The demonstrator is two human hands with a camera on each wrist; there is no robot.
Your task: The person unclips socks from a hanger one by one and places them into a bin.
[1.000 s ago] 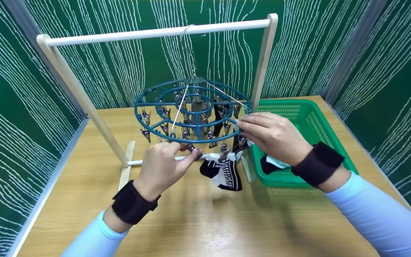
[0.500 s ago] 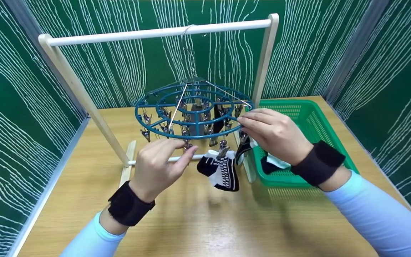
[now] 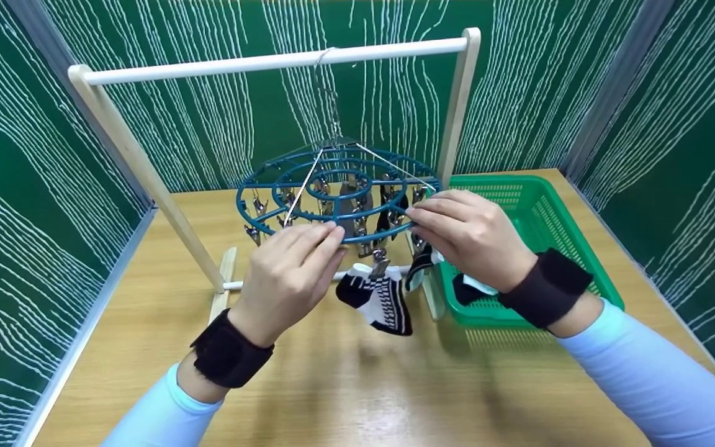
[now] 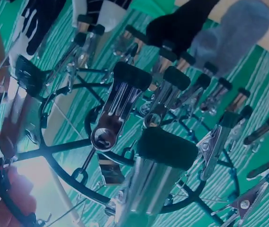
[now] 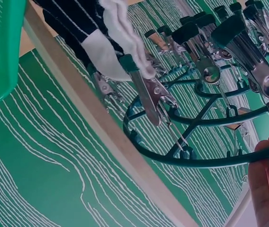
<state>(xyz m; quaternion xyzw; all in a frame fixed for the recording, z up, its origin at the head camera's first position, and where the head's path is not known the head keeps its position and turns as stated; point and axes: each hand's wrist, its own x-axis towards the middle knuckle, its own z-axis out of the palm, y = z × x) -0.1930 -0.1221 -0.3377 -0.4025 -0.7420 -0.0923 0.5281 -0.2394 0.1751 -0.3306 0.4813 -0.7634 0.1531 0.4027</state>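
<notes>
A round blue-green clip hanger hangs below the rack's white bar, its rim tipped toward me. At its front my left hand holds the rim, fingers on top. In the left wrist view its fingers are at the ring beside a metal clip. My right hand pinches the rim at the right, with fingertips under the ring. A black-and-white sock hangs from a front clip, and another patterned sock hangs below my right hand.
Further back on the hanger are a grey sock and a black sock. A wooden rack post rises at the right, near a green basket with dark and pale cloth. Green panels surround the table.
My left hand has left a front clip and moved up onto the rim. The hanger has turned slightly, carrying the front sock left. My right hand stays at the rim.
</notes>
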